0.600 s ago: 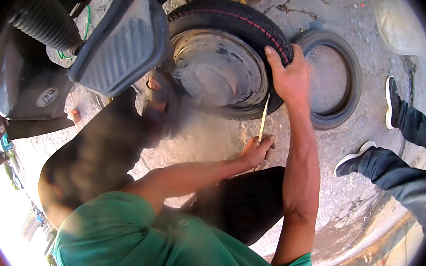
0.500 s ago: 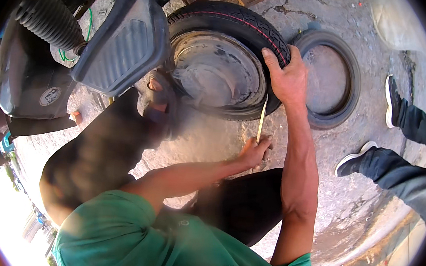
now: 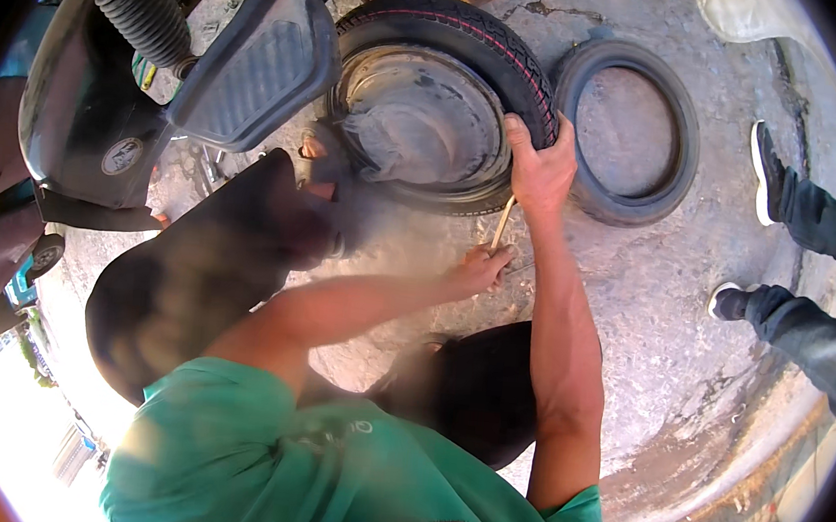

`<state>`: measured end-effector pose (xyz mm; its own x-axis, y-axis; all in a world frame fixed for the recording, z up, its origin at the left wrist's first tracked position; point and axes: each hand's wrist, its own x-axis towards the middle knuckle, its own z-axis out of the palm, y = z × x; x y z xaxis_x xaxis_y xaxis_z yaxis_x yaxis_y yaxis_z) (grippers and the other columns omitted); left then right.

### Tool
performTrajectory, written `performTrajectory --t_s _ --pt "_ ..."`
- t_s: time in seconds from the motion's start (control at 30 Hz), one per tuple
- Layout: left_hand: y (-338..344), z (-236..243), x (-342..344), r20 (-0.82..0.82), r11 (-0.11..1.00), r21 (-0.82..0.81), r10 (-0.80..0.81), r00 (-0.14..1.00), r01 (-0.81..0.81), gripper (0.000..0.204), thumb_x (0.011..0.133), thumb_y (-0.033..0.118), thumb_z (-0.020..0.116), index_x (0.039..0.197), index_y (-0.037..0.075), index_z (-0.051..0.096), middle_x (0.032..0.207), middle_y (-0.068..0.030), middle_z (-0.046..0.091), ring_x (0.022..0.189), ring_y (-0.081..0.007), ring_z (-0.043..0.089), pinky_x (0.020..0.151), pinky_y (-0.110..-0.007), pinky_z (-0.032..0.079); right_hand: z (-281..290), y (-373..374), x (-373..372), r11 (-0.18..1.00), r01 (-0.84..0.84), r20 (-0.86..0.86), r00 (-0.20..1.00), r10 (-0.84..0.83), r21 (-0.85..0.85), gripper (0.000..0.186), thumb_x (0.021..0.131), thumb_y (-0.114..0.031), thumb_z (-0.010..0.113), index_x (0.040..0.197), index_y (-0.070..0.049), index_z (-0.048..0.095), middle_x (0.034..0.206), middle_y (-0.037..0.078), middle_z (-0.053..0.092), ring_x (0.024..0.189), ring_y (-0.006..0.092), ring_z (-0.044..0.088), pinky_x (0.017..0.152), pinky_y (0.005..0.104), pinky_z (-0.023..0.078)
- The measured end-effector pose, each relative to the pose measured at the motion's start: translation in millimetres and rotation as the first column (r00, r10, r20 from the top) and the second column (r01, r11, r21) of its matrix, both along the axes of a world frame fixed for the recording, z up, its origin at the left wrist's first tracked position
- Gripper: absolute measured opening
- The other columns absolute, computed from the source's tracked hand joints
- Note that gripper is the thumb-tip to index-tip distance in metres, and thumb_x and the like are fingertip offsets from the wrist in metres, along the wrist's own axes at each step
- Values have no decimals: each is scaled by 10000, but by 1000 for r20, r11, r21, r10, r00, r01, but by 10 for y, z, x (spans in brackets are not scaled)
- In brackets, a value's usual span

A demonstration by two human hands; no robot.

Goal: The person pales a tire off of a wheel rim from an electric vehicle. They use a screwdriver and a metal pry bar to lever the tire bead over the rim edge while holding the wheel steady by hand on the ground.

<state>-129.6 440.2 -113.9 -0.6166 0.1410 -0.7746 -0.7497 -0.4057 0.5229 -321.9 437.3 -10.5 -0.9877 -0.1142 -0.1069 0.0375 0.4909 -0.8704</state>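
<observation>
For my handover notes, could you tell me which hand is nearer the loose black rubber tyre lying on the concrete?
Right. The right hand grips the mounted tyre beside the loose tyre; the left hand holds a thin stick, farther away.

One label shows. It is a small round sticker (image 3: 123,155), pale with a dark edge and a dark drawing inside. It sits on the side of the black scooter body (image 3: 86,107) at the upper left, just above a dark strap. No boxes, packs, signs or screens can be seen.
</observation>
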Motion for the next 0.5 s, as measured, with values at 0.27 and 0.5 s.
performTrajectory --t_s 0.27,0.5 --pt "-1375 1343 -236 310 557 -222 -738 600 800 436 937 350 669 1123 -34 578 698 -114 620 548 -194 616 510 -361 510 -106 43 -106 999 -52 2 999 52 0 866 776 -603 818 1297 52 596 1128 266 714 1113 401 682 967 451 515" --pt "-2368 2121 -168 356 20 -586 -892 280 810 356 891 112 597 1216 -18 535 961 -257 696 925 -426 695 856 -504 531 -150 22 -105 999 -49 26 998 49 10 874 766 -591 824 1315 48 587 1156 259 709 1117 390 679 980 445 510"
